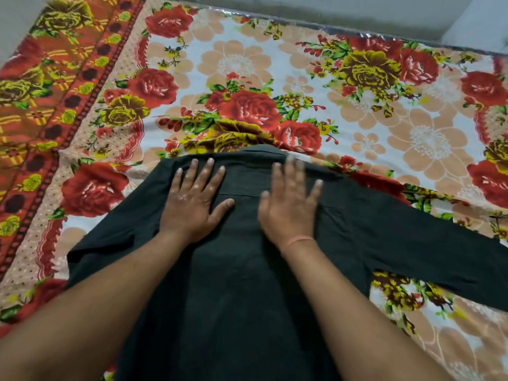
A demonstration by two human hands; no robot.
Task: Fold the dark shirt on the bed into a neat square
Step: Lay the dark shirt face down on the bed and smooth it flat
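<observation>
Dark shirt [242, 284] lies spread flat on the bed [357, 105], collar at far end, one sleeve out to the right. Left hand [195, 199] and right hand [288, 204] press flat near the collar, fingers splayed, gripping nothing. Judged: smoothing only; no fold made yet.

Bare forearms, a thin orange thread [300, 240] around the right wrist.

dark shirt [242, 284] | spread flat, unfolded | right sleeve stretched out sideways | on floral bed [302, 78]
</observation>
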